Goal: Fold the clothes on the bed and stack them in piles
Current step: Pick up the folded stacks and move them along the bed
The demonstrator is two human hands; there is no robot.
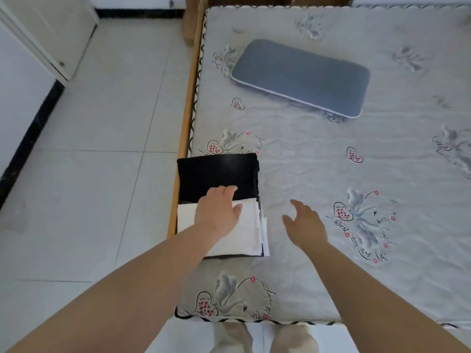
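Left hand (pixel 218 208) flat, fingers straight, pressing white fold (pixel 244 233) onto pile, likely to smooth it and square it against black fold (pixel 216 174) just beyond the fingertips. Right hand (pixel 304 221) released, relaxed, gripping nothing, hovering over bare bed (pixel 331 276) beside the pile. Pillow (pixel 302 76) well beyond both hands. No unfolded clothes visible; task seemingly near done.

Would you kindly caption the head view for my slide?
Left hand rests on folded white and black clothes at the bed edge; right hand hovers open.

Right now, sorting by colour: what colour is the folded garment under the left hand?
White, clearest in the head view.
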